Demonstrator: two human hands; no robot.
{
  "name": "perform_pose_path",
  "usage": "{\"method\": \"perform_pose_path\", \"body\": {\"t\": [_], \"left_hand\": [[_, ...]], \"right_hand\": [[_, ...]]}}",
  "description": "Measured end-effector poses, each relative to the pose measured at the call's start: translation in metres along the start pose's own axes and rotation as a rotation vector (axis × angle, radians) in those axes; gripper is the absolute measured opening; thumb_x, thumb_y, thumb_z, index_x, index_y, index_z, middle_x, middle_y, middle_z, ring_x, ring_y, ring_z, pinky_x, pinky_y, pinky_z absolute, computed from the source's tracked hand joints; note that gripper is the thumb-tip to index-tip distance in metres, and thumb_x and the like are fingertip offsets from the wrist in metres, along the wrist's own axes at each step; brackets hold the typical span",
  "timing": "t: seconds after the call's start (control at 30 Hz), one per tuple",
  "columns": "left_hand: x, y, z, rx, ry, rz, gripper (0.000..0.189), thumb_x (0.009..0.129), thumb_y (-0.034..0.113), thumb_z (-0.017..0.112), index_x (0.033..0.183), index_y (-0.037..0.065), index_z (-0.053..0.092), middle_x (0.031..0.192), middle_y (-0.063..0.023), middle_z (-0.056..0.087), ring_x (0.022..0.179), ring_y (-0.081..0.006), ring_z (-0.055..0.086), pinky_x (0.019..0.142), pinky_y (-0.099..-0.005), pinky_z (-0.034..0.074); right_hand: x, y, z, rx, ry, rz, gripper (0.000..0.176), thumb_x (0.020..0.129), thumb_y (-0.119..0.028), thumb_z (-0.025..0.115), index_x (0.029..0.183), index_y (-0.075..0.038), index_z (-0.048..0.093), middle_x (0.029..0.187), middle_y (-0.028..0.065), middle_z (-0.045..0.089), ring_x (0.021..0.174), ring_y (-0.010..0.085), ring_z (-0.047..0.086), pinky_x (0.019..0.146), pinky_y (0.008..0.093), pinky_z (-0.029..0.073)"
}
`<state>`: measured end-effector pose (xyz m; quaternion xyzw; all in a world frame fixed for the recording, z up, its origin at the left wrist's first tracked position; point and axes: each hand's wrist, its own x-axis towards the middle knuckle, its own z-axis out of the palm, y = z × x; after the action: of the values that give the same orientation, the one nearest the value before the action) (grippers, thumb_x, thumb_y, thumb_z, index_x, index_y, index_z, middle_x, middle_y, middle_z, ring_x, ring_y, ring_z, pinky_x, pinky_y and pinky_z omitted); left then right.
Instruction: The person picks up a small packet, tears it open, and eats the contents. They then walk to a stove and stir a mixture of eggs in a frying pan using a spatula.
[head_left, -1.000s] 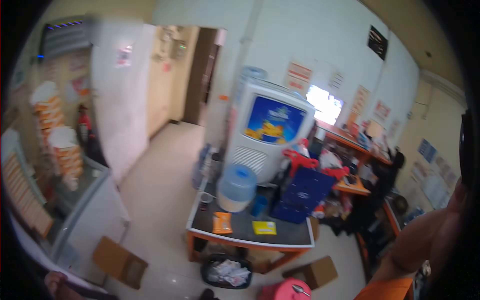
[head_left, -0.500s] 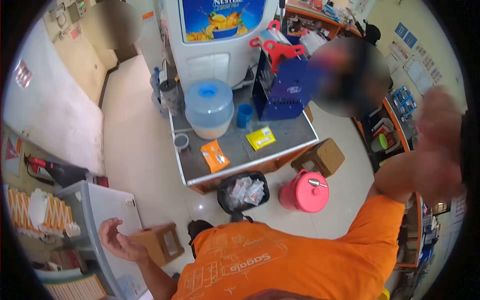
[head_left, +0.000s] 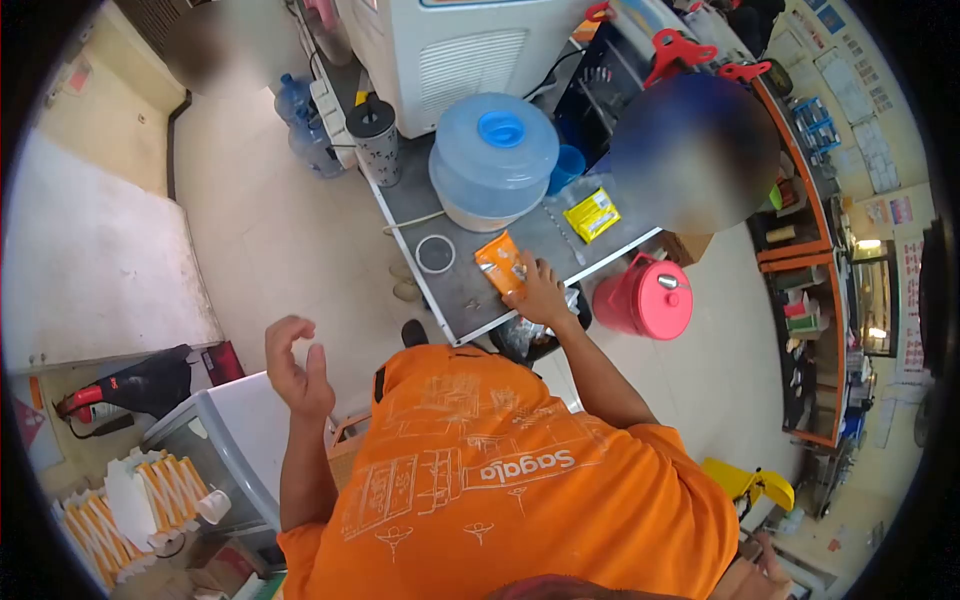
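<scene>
On the dark counter (head_left: 455, 295) lies an orange packet (head_left: 497, 262), with my right hand (head_left: 542, 295) at its right end. The thumb is over its lower corner and the fingers are bent along its edge, closed on it; part of the packet is hidden under the hand. My left hand (head_left: 298, 372) is raised at the left, away from the counter, fingers curled but apart, holding nothing. A yellow packet (head_left: 593, 215) lies to the right of the orange one. A round, white-rimmed container (head_left: 435, 254) stands to its left.
Behind the packets are a blue-lidded water container (head_left: 493, 155), a blue cup (head_left: 566, 170) and a patterned tumbler (head_left: 375, 145). A pink jug (head_left: 650, 298) and a dark bin (head_left: 545, 343) stand below the counter edge. Part of another hand (head_left: 765, 578) shows at lower right.
My right hand has come down from the upper right to the orange packet. My left hand has risen. The view has moved closer to the counter and turned.
</scene>
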<state>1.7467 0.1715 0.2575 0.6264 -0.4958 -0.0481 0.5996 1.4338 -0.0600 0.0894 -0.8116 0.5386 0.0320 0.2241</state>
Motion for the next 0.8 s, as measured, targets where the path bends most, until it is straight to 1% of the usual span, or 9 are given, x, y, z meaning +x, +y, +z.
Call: {"method": "perform_pose_path", "body": {"t": [0.07,0.17,0.27,0.37,0.5,0.53,0.6,0.7,0.8], "left_hand": [[0.017,-0.016,0.006,-0.082,-0.052,-0.033,0.026,0.085,0.003,0.058,0.111,-0.003,0.056,0.102,-0.0160,0.058,0.088,-0.0222,0.055,0.079,-0.0327,0.046],[0.042,-0.031,0.017,-0.132,-0.197,0.022,0.028,0.084,0.001,0.061,0.111,-0.003,0.056,0.101,-0.0169,0.059,0.087,-0.0230,0.057,0.077,-0.0320,0.048],[0.056,-0.037,0.027,-0.173,-0.314,0.072,0.030,0.082,-0.001,0.064,0.111,-0.002,0.057,0.101,-0.0168,0.061,0.086,-0.0238,0.059,0.076,-0.0319,0.049],[0.060,-0.044,0.038,-0.206,-0.370,0.046,0.028,0.084,0.001,0.062,0.111,-0.002,0.057,0.101,-0.0160,0.061,0.086,-0.0235,0.058,0.077,-0.0329,0.048],[0.049,-0.048,0.053,-0.271,-0.436,-0.011,0.029,0.081,-0.002,0.067,0.109,0.000,0.061,0.101,-0.0151,0.063,0.085,-0.0247,0.063,0.075,-0.0328,0.051],[0.042,-0.048,0.057,-0.284,-0.473,-0.028,0.029,0.081,-0.001,0.067,0.110,0.001,0.061,0.101,-0.0148,0.063,0.085,-0.0247,0.063,0.075,-0.0328,0.051],[0.033,-0.051,0.074,-0.308,-0.526,-0.041,0.030,0.081,0.000,0.068,0.111,0.002,0.061,0.100,-0.0143,0.063,0.085,-0.0247,0.063,0.075,-0.0326,0.051],[0.020,-0.050,0.099,-0.335,-0.686,-0.199,0.029,0.084,0.006,0.068,0.112,0.004,0.062,0.099,-0.0125,0.063,0.085,-0.0266,0.063,0.077,-0.0343,0.051],[0.014,-0.050,0.127,-0.231,-0.831,-0.137,0.031,0.085,0.012,0.067,0.115,0.005,0.061,0.104,-0.0124,0.062,0.093,-0.0278,0.062,0.080,-0.0363,0.051]], "right_hand": [[-0.004,-0.030,0.002,-0.074,0.025,0.066,0.106,0.073,-0.043,0.078,0.152,-0.011,0.014,0.139,0.0276,0.039,0.131,0.0465,0.037,0.106,0.0567,0.033],[0.002,-0.041,0.012,-0.071,0.089,0.027,0.094,0.076,-0.035,0.075,0.150,-0.012,0.021,0.130,0.0246,0.047,0.120,0.0444,0.047,0.100,0.0580,0.037],[0.009,-0.038,0.007,-0.161,0.041,0.101,0.099,0.070,-0.024,0.075,0.151,-0.011,0.020,0.124,0.0233,0.050,0.117,0.0416,0.049,0.098,0.0538,0.038],[0.000,-0.052,-0.028,-0.219,0.050,0.039,0.098,0.068,-0.020,0.073,0.151,-0.010,0.022,0.116,0.0228,0.054,0.112,0.0413,0.053,0.096,0.0522,0.040],[-0.005,-0.047,-0.060,-0.271,-0.043,0.049,0.094,0.076,-0.027,0.070,0.153,-0.010,0.018,0.122,0.0279,0.053,0.111,0.0449,0.054,0.096,0.0544,0.041],[-0.003,-0.055,-0.077,-0.246,-0.087,0.120,0.094,0.079,-0.030,0.068,0.154,-0.012,0.014,0.125,0.0304,0.052,0.114,0.0469,0.052,0.098,0.0560,0.039],[-0.006,-0.050,-0.079,-0.256,-0.116,0.057,0.093,0.080,-0.030,0.067,0.154,-0.012,0.014,0.124,0.0309,0.053,0.115,0.0474,0.052,0.099,0.0555,0.039],[-0.009,-0.040,-0.082,-0.203,-0.137,0.021,0.093,0.079,-0.033,0.069,0.152,-0.011,0.016,0.120,0.0320,0.056,0.115,0.0506,0.051,0.098,0.0569,0.041],[-0.008,-0.032,-0.082,-0.010,-0.284,-0.015,0.094,0.081,-0.040,0.069,0.152,-0.008,0.018,0.126,0.0308,0.054,0.118,0.0508,0.050,0.099,0.0577,0.040]]}}
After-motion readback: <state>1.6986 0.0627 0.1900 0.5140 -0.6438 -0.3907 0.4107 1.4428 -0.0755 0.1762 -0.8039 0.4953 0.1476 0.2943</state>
